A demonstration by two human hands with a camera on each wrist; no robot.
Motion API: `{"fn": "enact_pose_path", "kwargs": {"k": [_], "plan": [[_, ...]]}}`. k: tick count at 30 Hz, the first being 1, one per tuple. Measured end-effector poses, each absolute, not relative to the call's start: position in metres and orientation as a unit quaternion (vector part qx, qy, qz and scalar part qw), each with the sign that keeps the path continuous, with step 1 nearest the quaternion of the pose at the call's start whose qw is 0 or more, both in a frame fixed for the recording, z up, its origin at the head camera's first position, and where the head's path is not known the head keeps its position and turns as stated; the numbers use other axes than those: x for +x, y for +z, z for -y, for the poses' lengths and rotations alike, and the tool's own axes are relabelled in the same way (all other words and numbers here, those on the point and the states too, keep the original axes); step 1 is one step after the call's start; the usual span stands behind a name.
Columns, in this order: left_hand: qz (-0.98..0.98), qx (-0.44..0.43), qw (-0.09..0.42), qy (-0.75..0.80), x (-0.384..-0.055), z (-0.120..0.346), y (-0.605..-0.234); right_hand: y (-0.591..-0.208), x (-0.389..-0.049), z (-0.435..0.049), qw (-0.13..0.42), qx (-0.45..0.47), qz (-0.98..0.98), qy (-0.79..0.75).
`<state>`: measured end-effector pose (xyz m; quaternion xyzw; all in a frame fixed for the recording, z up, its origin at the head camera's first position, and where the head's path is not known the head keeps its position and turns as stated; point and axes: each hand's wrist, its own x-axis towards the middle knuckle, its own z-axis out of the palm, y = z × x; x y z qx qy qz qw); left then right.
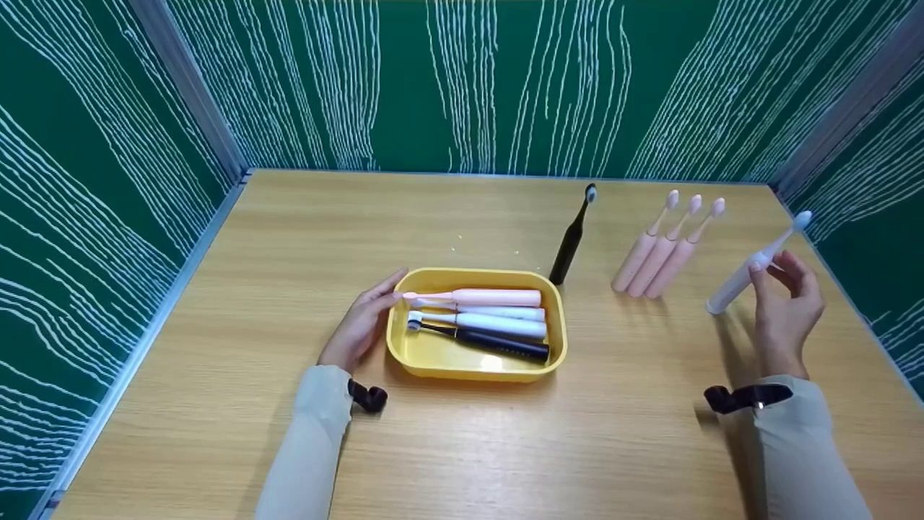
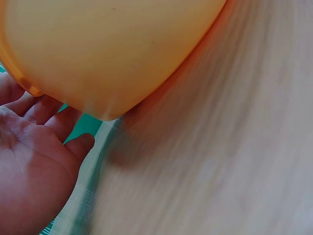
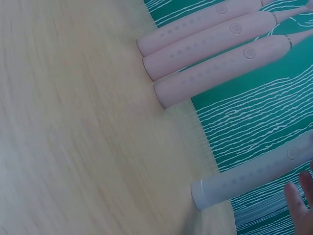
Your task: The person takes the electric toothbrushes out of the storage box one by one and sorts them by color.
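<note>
Inside a shallow yellow plastic basket [image 1: 476, 374] several electric toothbrushes lie on their sides: a pink one [image 1: 498, 297], white ones [image 1: 502, 325] and a black one [image 1: 505, 345]. My left hand [image 1: 361, 321] holds the basket's left end, thumb over the rim and fingers against the outer wall [image 2: 105, 100]. At the right, my right hand [image 1: 787, 303] pinches a white electric toothbrush [image 1: 740, 280] by its upper handle. That brush stands upright, its base on the table. In the right wrist view only some fingertips [image 3: 296, 203] show beside its handle.
Three pink electric toothbrushes [image 1: 658, 263] stand upright in a row between the basket and my right hand. A black electric toothbrush [image 1: 569, 249] stands behind the basket's right corner. Green panels with white wavy lines [image 1: 447, 87] border the wooden table [image 1: 325, 224].
</note>
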<state>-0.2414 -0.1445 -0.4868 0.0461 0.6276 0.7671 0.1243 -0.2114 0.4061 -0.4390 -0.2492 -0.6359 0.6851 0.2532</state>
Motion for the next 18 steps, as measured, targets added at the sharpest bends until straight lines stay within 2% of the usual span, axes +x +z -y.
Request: {"fn": "enact_pose_path", "kwargs": {"k": [7,18], "plan": [[-0.63,0.057,0.128,0.764,-0.242,0.144,-0.486,-0.441,-0.213,-0.401,0.326,-0.21,0.618,0.684],[-0.633,0.052,0.122,0.763,-0.241,0.144,-0.486,-0.433,-0.205,-0.39,0.387,-0.198,0.6,0.671]]}}
